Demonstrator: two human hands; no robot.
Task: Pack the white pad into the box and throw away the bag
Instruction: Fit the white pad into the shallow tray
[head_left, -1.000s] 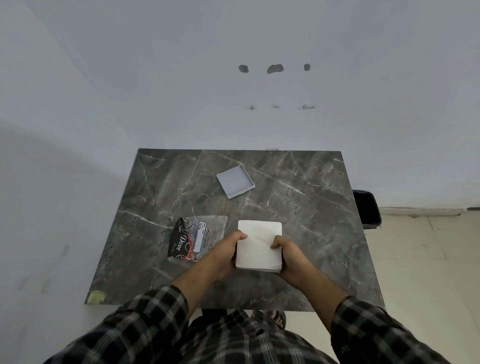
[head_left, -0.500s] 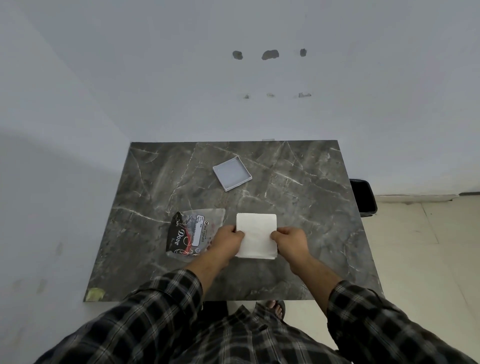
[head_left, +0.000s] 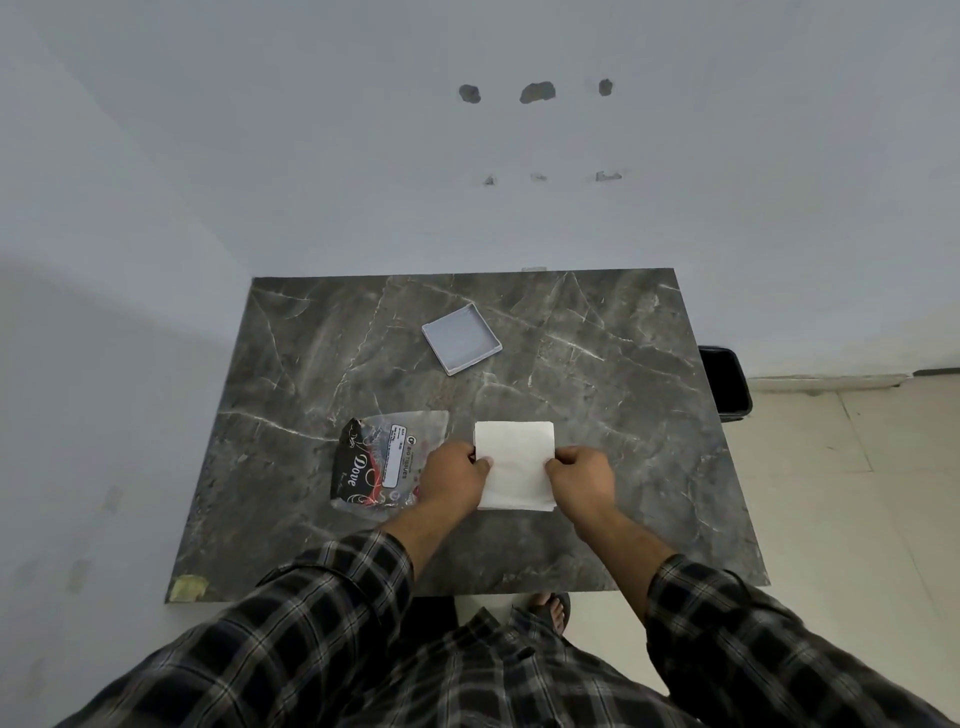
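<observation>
Since a moment ago the white pad (head_left: 514, 465) has come down from its raised tilt and lies flat on the dark marble table (head_left: 291, 364). At the left, the crumpled Dove bag (head_left: 376, 460) rests just beside the left hand (head_left: 452, 480), whose fingers pinch the pad's left edge. Beyond them, well apart, sits the open grey box (head_left: 461, 339). The right hand (head_left: 579, 475) pinches the pad's right edge. A black bin (head_left: 724, 384) stands past the table's right side.
</observation>
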